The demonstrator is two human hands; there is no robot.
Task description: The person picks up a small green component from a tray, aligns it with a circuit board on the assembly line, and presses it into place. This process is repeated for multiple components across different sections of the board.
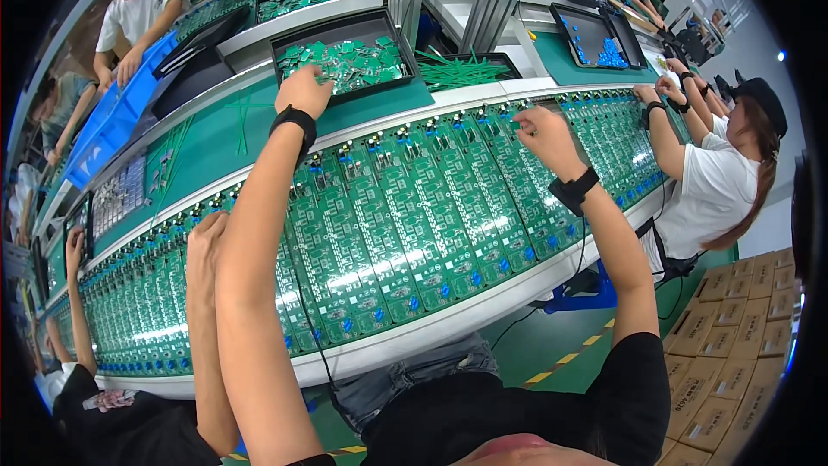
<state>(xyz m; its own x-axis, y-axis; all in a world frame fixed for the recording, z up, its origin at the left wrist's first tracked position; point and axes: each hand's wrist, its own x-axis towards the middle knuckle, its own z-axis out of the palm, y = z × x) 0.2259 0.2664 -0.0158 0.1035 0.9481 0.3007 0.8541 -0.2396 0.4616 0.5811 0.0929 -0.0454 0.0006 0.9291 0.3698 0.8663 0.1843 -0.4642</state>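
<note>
My left hand (302, 91) reaches to the near left side of a black tray (409, 78) heaped with small green circuit boards (358, 67). Its fingers curl in over the boards; what they hold, if anything, is hidden. My right hand (550, 142) is over the far edge of a long row of large green circuit boards (431, 207), thumb and fingertips drawn together in a pinch. Anything between those tips is too small to make out. Blue parts (476, 278) line the near edge of the large boards. Black bands circle both my wrists.
Green strips fill a tray (461, 71) beyond the row. Farther right stands a tray of blue parts (608, 50). A co-worker's hand (205, 246) is beside my left forearm; another co-worker (720, 173) works at right. Metal posts (496, 0) rise behind; cartons (733, 336) are stacked lower right.
</note>
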